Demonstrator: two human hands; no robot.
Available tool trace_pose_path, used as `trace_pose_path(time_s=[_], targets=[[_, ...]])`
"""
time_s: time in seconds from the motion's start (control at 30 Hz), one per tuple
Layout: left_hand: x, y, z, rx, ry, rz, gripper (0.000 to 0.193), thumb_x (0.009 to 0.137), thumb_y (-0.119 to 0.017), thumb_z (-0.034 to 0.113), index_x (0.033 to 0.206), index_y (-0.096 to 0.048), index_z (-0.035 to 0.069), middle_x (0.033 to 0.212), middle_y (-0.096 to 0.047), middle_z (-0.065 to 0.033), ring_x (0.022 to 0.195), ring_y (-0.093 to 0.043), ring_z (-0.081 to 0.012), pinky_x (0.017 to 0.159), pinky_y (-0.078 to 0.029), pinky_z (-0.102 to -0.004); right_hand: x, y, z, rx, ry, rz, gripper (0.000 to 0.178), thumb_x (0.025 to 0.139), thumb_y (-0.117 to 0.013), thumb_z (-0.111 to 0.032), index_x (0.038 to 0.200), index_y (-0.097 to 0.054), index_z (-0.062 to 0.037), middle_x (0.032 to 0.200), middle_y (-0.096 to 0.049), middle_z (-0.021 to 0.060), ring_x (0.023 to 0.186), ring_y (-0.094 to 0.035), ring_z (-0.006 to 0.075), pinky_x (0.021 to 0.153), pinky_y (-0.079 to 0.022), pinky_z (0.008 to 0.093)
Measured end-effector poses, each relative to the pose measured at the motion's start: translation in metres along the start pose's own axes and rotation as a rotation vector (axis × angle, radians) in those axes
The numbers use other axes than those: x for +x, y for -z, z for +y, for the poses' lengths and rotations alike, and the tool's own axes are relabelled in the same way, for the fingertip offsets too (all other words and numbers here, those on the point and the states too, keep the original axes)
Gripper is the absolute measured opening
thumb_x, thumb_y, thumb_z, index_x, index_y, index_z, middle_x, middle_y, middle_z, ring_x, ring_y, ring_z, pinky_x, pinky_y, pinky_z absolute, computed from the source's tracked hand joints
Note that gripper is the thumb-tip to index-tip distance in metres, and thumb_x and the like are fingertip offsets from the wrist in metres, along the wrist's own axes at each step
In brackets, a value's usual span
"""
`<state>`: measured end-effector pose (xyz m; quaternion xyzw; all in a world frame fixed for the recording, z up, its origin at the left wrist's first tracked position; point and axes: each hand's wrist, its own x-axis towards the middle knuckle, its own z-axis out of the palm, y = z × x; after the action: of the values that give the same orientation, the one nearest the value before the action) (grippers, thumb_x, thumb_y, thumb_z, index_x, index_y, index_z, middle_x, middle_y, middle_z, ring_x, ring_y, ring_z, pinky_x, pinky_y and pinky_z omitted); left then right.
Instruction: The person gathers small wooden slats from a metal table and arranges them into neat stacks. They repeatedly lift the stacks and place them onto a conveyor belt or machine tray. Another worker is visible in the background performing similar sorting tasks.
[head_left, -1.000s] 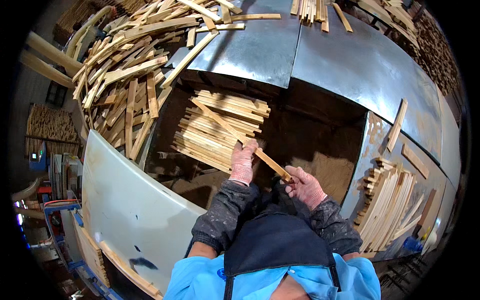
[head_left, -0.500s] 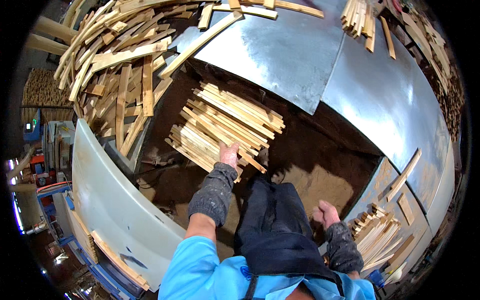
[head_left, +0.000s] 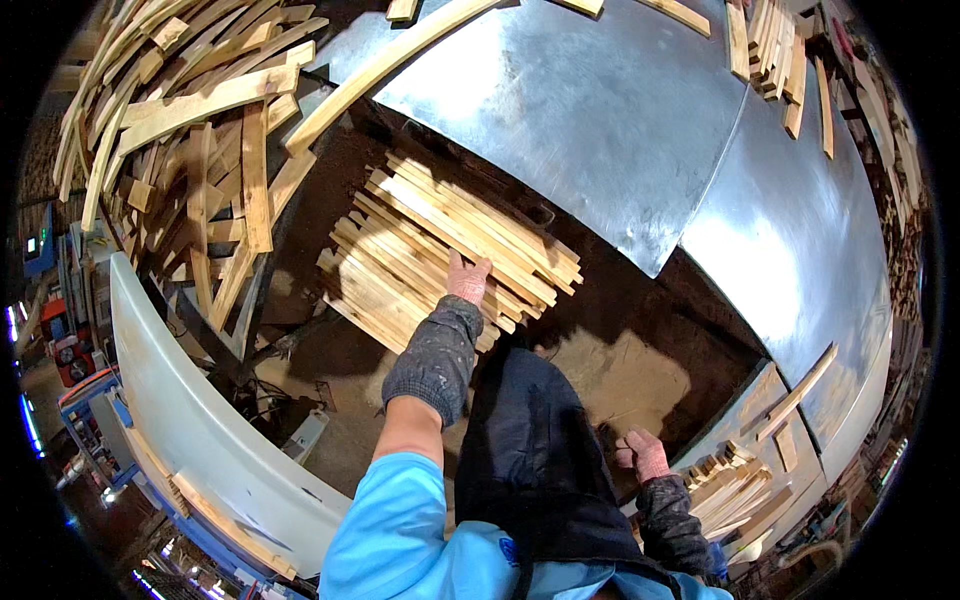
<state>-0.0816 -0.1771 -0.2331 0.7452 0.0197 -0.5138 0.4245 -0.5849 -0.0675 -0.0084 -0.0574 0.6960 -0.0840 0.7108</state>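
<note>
Head view. The left hand [head_left: 467, 277] lies on a layer of wooden sticks [head_left: 430, 240], near their closer ends; its fingertips are partly hidden among the wood, so whether it grips a stick or only presses cannot be told. The sticks lie roughly side by side, ends uneven, in the gap between a metal table [head_left: 560, 130] and a pale curved panel [head_left: 215, 400]; their support is hidden. The right hand [head_left: 643, 455], well apart from them, is curled closed with nothing visible in it, beside a bundle of strips [head_left: 735, 495]. Likely faults: a sideways push by the left hand could skew the layer or make sticks ride over one another; pressure on the overhanging ends might tip some off. In the loose heap [head_left: 205, 150] at upper left, crossed pieces could slide if one were knocked.
</note>
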Motion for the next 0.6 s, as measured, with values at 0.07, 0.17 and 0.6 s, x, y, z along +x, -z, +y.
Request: trace_pose_path(time_s=[0.07,0.17,0.6], targets=[[-0.014,-0.008,0.029,-0.018,0.095,0.006,0.103,0.094,-0.075,0.020,0.171,-0.011,-0.005,0.172,-0.029,-0.0324,0.153,-0.042,-0.0433,0.123,-0.042,-0.0455,-0.005,-0.037,-0.020,-0.047,0.048,0.021,0.017,0.106,-0.062,-0.019,0.091,-0.054,-0.0148,0.081,-0.057,0.0004,0.066,-0.051,0.0123,0.059,-0.040,0.0285],[0.005,0.003,0.010,-0.147,0.180,-0.121,0.090,0.097,-0.076,0.025,0.167,-0.027,-0.004,0.154,-0.051,-0.0272,0.131,-0.057,-0.0374,0.109,-0.051,-0.0539,0.010,-0.020,0.002,-0.369,0.207,-0.076,0.031,0.107,-0.065,-0.025,0.131,-0.063,-0.0050,0.103,-0.071,0.0053,0.086,-0.065,0.0184,0.075,-0.053,0.0316],[-0.017,-0.002,0.045,-0.200,0.318,-0.142,0.108,0.104,-0.069,0.016,0.174,0.013,0.022,0.166,-0.035,-0.0219,0.142,-0.048,-0.0470,0.121,-0.044,-0.0579,0.053,0.038,0.052,0.105,0.001,-0.140,0.030,0.107,-0.068,-0.026,0.120,-0.065,0.0010,0.107,-0.066,0.0054,0.093,-0.065,0.0200,0.074,-0.053,0.0367]])
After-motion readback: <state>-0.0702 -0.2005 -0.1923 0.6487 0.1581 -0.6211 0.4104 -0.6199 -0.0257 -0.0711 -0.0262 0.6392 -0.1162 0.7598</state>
